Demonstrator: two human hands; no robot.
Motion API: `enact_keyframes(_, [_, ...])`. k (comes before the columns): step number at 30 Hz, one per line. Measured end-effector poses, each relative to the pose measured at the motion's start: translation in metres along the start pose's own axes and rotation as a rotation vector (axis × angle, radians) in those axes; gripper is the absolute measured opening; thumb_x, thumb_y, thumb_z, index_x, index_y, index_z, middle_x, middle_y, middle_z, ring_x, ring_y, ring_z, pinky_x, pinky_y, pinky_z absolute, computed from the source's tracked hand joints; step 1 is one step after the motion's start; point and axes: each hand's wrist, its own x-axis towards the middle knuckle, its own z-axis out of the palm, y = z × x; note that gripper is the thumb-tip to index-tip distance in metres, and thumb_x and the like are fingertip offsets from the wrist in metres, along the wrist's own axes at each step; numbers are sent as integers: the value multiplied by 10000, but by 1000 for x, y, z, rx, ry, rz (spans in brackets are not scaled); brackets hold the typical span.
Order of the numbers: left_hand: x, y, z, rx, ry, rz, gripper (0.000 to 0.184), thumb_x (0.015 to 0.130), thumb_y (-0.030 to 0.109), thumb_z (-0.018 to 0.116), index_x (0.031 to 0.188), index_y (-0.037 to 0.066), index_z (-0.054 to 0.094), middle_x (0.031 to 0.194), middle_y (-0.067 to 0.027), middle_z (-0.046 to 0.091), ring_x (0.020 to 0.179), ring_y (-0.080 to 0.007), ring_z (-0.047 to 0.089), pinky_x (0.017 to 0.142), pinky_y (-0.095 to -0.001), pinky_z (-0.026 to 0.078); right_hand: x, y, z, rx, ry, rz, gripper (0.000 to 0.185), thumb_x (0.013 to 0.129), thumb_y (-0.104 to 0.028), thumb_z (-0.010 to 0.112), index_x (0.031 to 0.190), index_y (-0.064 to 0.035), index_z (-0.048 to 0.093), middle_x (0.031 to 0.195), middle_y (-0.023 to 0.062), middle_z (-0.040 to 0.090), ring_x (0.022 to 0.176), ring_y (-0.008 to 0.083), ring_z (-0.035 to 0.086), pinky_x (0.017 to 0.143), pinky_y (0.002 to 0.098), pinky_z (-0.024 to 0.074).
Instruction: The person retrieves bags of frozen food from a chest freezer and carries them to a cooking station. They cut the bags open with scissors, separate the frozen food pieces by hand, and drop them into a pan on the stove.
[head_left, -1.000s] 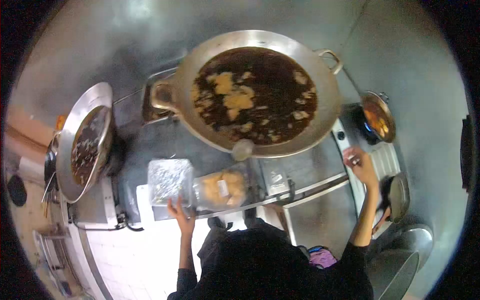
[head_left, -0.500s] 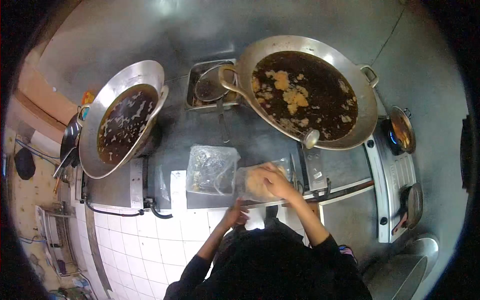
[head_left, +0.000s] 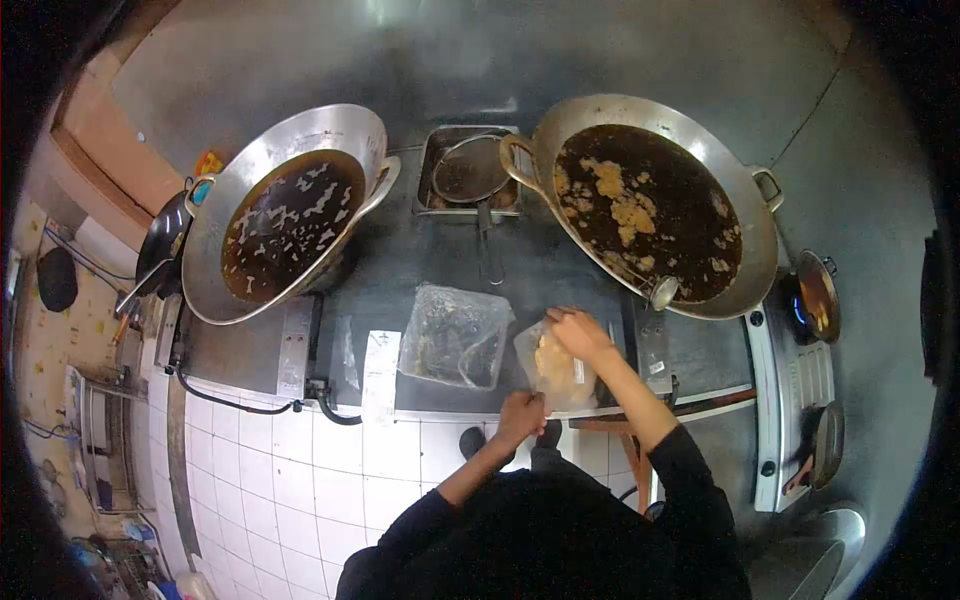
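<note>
A clear plastic bag (head_left: 528, 352) with flat, yellowish-tan food (head_left: 556, 362) inside lies at the counter's front edge. My right hand (head_left: 578, 333) has its fingers closed on the bag's upper part. Lower down, my left hand (head_left: 523, 417) pinches the bag's near left edge. To the left, a second clear plastic bag (head_left: 457, 335) rests flat, its contents hard to make out. Beyond the hands, a large wok (head_left: 765, 250) holds dark oil with tan, crumbly pieces (head_left: 630, 212) frying in it.
Another large wok (head_left: 205, 298) of dark oil stands at left. Between the woks, a strainer (head_left: 472, 168) lies over a metal tray (head_left: 430, 190). A ladle (head_left: 663, 292) leans on the right wok's rim. A small pan (head_left: 818, 295) sits over a lit flame at right.
My left hand has come up to the bag of food and closed on its edge. My right hand now grips the bag's upper part, and the bag is turned more upright. The view has shifted.
</note>
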Motion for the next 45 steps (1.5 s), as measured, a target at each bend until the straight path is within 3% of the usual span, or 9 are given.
enact_keyframes(8, [-81, 76, -14, 662, 400, 490, 252, 793, 204, 529, 683, -11, 600, 609, -223, 558, 605, -396, 573, 563, -443, 456, -99, -4, -76, 82, 364, 175, 188, 647, -12, 570, 835, -19, 570, 842, 112, 569, 834, 288, 580, 729, 375, 488])
enact_keyframes(19, [-41, 76, -29, 748, 358, 731, 220, 762, 125, 575, 612, -30, 534, 484, -172, 477, 405, -240, 492, 441, -352, 386, -144, -20, -61, 538, 486, 320, 83, 803, -62, 559, 787, 19, 546, 952, 139, 602, 842, 292, 568, 768, 369, 457])
enact_keyframes(23, [-40, 63, -34, 572, 311, 838, 133, 733, 90, 631, 753, -1, 536, 796, -120, 600, 670, -171, 548, 617, -298, 439, -150, -24, -38, 822, 574, 295, 120, 854, -96, 547, 819, 8, 500, 876, 145, 601, 792, 249, 572, 715, 365, 454])
enact_keyframes(24, [-37, 53, -41, 622, 266, 813, 340, 706, 89, 683, 1004, 27, 530, 1104, -126, 554, 919, -206, 550, 764, -341, 444, -153, -27, -39, 866, 485, 402, 130, 857, -100, 549, 826, 12, 492, 838, 145, 585, 756, 251, 570, 680, 356, 450])
enact_keyframes(28, [-37, 27, -15, 540, 116, 898, 515, 701, 156, 720, 1137, 16, 486, 1128, -124, 509, 1104, -258, 472, 904, -341, 382, -157, -35, -22, 875, 475, 514, 134, 856, -96, 553, 855, 16, 480, 765, 152, 546, 680, 292, 559, 608, 341, 439])
enact_keyframes(35, [0, -20, 11, 194, 411, 885, 98, 772, 79, 642, 769, -14, 608, 770, -60, 621, 741, -187, 589, 710, -306, 445, -129, -35, 7, 687, 660, 558, 93, 835, -96, 531, 840, -23, 475, 733, 161, 580, 657, 360, 551, 570, 387, 446])
enact_keyframes(39, [6, -18, 15, -470, 510, 384, 139, 831, 88, 587, 713, 17, 604, 676, -26, 593, 649, -123, 532, 633, -271, 419, -128, -31, 50, 892, 513, 814, 163, 763, -110, 637, 772, -66, 480, 589, 90, 504, 548, 214, 501, 513, 314, 393])
enact_keyframes(41, [13, -31, 9, -466, 466, 426, 163, 826, 135, 614, 701, 30, 610, 700, -21, 598, 654, -114, 537, 612, -258, 420, -134, -31, 57, 1122, 460, 813, 165, 771, -11, 610, 756, -67, 455, 609, -21, 443, 594, 43, 454, 519, 242, 361])
enact_keyframes(45, [9, -42, 0, -381, 432, 235, 154, 783, 174, 634, 757, 25, 601, 791, -67, 594, 735, -154, 548, 642, -297, 456, -142, -38, 65, 1267, 573, 783, 196, 730, 76, 580, 755, -81, 465, 646, -60, 443, 598, 30, 451, 513, 219, 343])
